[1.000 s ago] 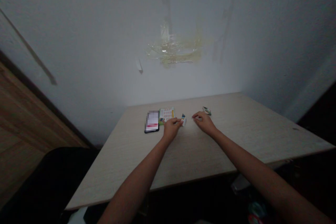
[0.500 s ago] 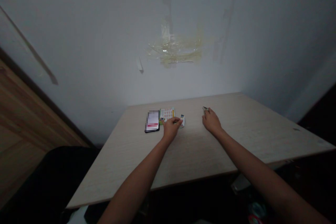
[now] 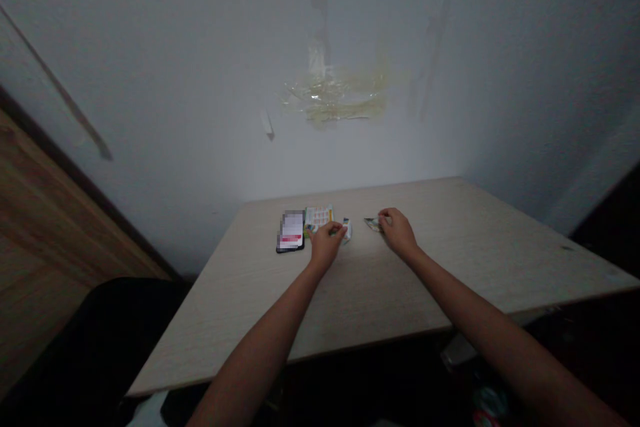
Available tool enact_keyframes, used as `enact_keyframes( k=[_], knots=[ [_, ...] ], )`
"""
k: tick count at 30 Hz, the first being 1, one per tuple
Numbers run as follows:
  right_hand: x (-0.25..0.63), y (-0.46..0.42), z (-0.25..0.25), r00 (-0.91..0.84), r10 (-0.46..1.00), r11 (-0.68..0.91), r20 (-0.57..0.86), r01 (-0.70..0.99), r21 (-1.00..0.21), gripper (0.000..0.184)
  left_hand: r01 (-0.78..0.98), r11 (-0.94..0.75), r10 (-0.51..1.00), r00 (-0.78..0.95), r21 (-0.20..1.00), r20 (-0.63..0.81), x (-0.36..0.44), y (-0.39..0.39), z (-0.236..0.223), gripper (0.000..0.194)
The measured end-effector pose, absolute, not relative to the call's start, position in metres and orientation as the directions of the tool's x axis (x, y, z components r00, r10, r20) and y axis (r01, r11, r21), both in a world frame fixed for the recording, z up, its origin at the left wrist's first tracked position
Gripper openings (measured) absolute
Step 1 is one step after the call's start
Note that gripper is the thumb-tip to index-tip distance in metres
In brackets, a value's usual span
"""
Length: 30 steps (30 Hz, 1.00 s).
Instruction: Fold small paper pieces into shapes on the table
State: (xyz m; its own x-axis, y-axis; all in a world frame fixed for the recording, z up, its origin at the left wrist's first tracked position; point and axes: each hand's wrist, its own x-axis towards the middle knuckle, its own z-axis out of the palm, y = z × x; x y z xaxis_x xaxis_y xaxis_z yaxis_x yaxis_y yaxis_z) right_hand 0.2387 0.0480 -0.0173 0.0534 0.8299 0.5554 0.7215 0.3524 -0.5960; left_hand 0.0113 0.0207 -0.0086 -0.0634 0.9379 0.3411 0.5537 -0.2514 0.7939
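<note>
My left hand (image 3: pixel 325 247) is closed in a pinch, its fingertips at a small white piece with a blue patch (image 3: pixel 347 229), which looks like a packet or folded paper. Behind that hand lies a printed sheet or booklet (image 3: pixel 319 215) with rows of small pictures and a green edge, partly covered by the hand. To its left is a phone (image 3: pixel 291 232) with a lit screen and black case. My right hand (image 3: pixel 400 232), also closed, pinches a small flat piece with a dark edge and pale face (image 3: pixel 373 223) just above or on the table; its kind is unclear.
The pale wooden table (image 3: pixel 350 307) stands against a grey wall (image 3: pixel 175 80) with old yellowed tape (image 3: pixel 345 103) on it. A wooden panel (image 3: pixel 45 247) and a black object (image 3: pixel 110 327) are at the left. Dark clutter shows under the table's front edge.
My right hand has moved slightly left and turned, so the small flat piece in it now points left and shows its face. My left hand has hardly moved.
</note>
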Motion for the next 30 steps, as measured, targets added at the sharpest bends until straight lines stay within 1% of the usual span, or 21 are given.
enact_keyframes(
  k=[3, 8, 11, 16, 18, 22, 27, 30],
  knots=[
    [0.242, 0.054, -0.023, 0.062, 0.833, 0.329, 0.549, 0.743, -0.583, 0.033, 0.564, -0.245, 0.941, -0.059, 0.789, 0.334, 0.012, 0.021, -0.009, 0.019],
    [0.244, 0.063, -0.033, 0.017, 0.870, 0.315, 0.494, 0.751, -0.581, 0.027, 0.588, -0.257, 0.935, -0.049, 0.767, 0.351, 0.013, 0.021, -0.011, 0.021],
    [0.242, 0.064, -0.032, 0.022, 0.876, 0.317, 0.481, 0.725, -0.611, 0.022, 0.602, -0.258, 0.934, -0.043, 0.755, 0.353, 0.015, 0.021, -0.011, 0.020],
    [0.236, 0.057, -0.025, 0.096, 0.912, 0.237, 0.399, 0.669, -0.704, 0.019, 0.615, -0.273, 0.939, 0.002, 0.740, 0.344, 0.017, 0.020, -0.011, 0.018],
    [0.232, 0.055, -0.022, 0.141, 0.915, 0.211, 0.377, 0.630, -0.747, 0.018, 0.615, -0.283, 0.938, 0.018, 0.736, 0.346, 0.019, 0.020, -0.011, 0.018],
    [0.221, 0.051, -0.020, 0.140, 0.912, 0.265, 0.386, 0.516, -0.814, 0.021, 0.615, -0.295, 0.936, 0.030, 0.732, 0.351, 0.022, 0.019, -0.011, 0.018],
    [0.212, 0.050, -0.024, 0.027, 0.951, 0.281, 0.307, 0.333, -0.900, 0.029, 0.603, -0.294, 0.936, 0.024, 0.741, 0.351, 0.023, 0.019, -0.011, 0.017],
    [0.210, 0.052, -0.027, -0.040, 0.958, 0.287, 0.285, 0.224, -0.931, 0.034, 0.607, -0.285, 0.936, 0.009, 0.742, 0.353, 0.022, 0.019, -0.011, 0.018]
  ],
)
